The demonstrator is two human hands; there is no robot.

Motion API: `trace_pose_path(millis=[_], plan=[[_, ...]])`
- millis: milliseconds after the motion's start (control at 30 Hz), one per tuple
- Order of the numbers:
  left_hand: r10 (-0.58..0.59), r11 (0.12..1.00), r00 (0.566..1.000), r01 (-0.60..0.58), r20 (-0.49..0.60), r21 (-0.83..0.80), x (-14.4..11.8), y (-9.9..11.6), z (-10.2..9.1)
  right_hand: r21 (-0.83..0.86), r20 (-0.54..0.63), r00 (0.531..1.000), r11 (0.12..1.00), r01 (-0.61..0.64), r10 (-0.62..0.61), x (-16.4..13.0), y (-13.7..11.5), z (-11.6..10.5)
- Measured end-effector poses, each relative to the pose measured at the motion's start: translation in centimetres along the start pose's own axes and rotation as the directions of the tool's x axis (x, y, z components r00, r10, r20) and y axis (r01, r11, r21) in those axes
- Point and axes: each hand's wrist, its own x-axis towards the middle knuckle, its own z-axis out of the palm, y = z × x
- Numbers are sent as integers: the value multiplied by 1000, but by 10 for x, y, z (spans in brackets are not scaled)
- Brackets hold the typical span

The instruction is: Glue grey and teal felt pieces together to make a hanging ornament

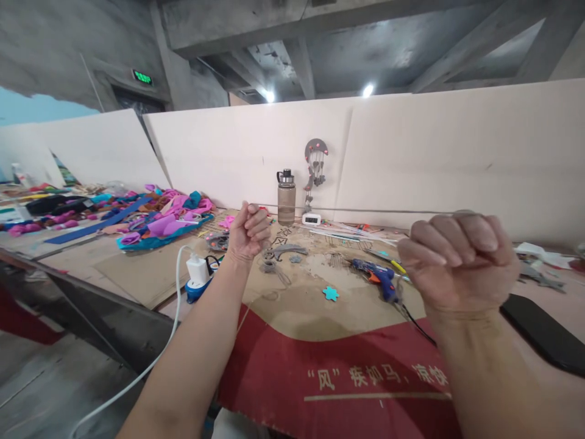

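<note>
My left hand [250, 233] is raised over the cardboard, fingers curled into a fist. On the right, my right hand [459, 262] is also closed, nearer the camera. A thin grey cord [365, 211] runs taut between the two fists, passing in front of the water bottle [286, 198]. Beneath the hands, a turquoise felt flower [330, 294] lies on the cardboard sheet [292, 317]. Beside it is a blue glue gun [379, 277] with a black lead. Grey felt pieces [287, 250] and loops of cord [281, 275] lie close to my left hand.
A grey crescent hanging decoration [316, 149] is on the pale partition [219, 146]. A small white digital clock [311, 219] stands below it. Colourful felt scraps [164, 219] pile up at left. A white charger [197, 270] trails its cable; a black phone [546, 332] lies right.
</note>
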Motion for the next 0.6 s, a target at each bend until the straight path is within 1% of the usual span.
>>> trace_pose_path(millis=[33, 67, 100, 133, 167, 200, 233, 267, 300, 333, 367, 400, 433, 467, 500, 533, 600], plan=[[13, 1000, 1000, -13, -3, -1, 0, 1, 0, -30, 92, 994, 998, -64, 66, -3, 3, 2], [-2, 1000, 1000, 2, 9, 16, 0, 0, 0, -103, 213, 959, 981, -166, 185, -6, 8, 4], [-38, 998, 999, 36, 31, 51, 0, -2, 1, -225, 311, 886, 932, -284, 345, -8, 15, 6], [-88, 992, 994, 82, 59, 100, 0, -5, 1, -387, 373, 764, 837, -387, 526, -10, 23, 8], [-146, 978, 985, 130, 93, 163, -1, -8, 2, -557, 363, 636, 706, -438, 681, -11, 31, 9], [-206, 956, 970, 173, 126, 236, -2, -13, 2, -700, 277, 589, 579, -418, 759, -11, 39, 9], [-266, 927, 951, 206, 160, 314, -3, -16, 2, -804, 171, 623, 474, -359, 763, -10, 47, 8], [-322, 893, 927, 229, 194, 388, -3, -20, 2, -883, 53, 709, 365, -295, 703, -9, 53, 6], [-376, 857, 900, 246, 222, 453, -4, -23, 3, -932, -40, 789, 261, -250, 613, -8, 58, 3], [-425, 822, 871, 259, 244, 508, -5, -25, 4, -951, -102, 844, 198, -238, 526, -6, 63, 0], [-469, 788, 845, 269, 258, 553, -6, -26, 5, -951, -140, 882, 186, -245, 450, -6, 66, -2], [-507, 756, 822, 279, 260, 592, -8, -27, 7, -938, -163, 903, 221, -267, 397, -6, 70, -3], [-541, 722, 803, 289, 252, 629, -9, -28, 9, -910, -179, 912, 291, -297, 370, -6, 73, -3], [-571, 684, 786, 296, 237, 667, -10, -28, 12, -870, -189, 909, 365, -330, 373, -8, 76, -2], [-597, 646, 772, 301, 218, 702, -10, -29, 15, -832, -193, 898, 419, -363, 396, -10, 80, 1], [-619, 608, 759, 302, 201, 734, -11, -29, 17, -807, -183, 875, 440, -394, 448, -12, 83, 4], [-640, 559, 747, 296, 177, 775, -11, -31, 19, -788, -141, 813, 434, -438, 564, -16, 86, 10]])
